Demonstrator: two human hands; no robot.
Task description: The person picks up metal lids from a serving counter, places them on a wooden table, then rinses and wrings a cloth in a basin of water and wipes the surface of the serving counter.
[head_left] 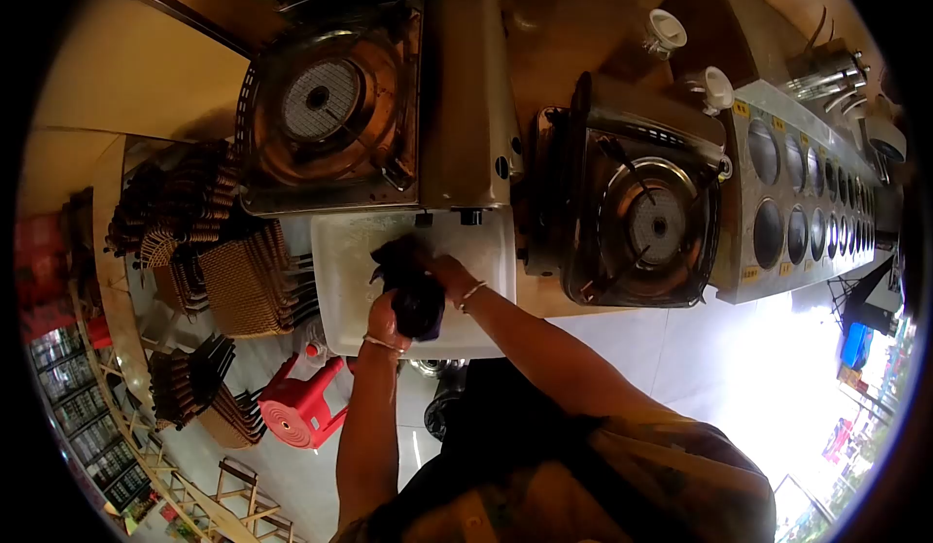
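Note:
A dark, crumpled cloth (418, 312) is bunched between my two hands above a white plastic tub (335, 324). My left hand (385, 322) is closed around its lower left side, a band on the wrist. From the upper right, my right hand (451, 277) grips the cloth too, with a light bracelet on that wrist. Some fingers are hidden by the dark folds. Just beyond the tub lies a portable gas stove (466, 106) with a round burner, its knob side over the tub's far edge.
A second portable gas stove (653, 227) sits to the right. Beside it stands a metal box (734, 242) with rows of round openings and yellow labels. White-topped glass items (667, 31) are behind. Stacked wicker chairs (243, 286) and a red stool (296, 412) stand at left.

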